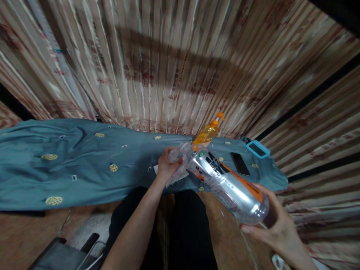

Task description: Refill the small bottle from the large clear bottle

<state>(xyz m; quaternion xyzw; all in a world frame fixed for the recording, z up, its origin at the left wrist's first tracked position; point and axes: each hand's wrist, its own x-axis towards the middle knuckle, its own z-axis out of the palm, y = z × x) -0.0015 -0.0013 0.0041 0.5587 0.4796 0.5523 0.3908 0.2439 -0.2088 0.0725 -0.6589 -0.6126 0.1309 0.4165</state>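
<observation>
My right hand (274, 225) grips the base of a large clear plastic bottle (229, 183) with an orange, black and white label. The bottle lies tilted, its neck pointing away toward my left hand (165, 165). My left hand is closed at the bottle's neck end, holding a crumpled clear plastic piece (178, 167) against it. Whether a cap is on the neck is hidden by the hand and the plastic. Both hands are over the front edge of a surface covered with a teal cloth (84, 165).
An orange pump bottle (208, 131) stands on the teal cloth just behind the clear bottle. A black phone (240, 164) and a blue-framed device (258, 149) lie to the right. Striped curtains (168, 63) hang behind. A dark object (67, 255) sits on the floor at lower left.
</observation>
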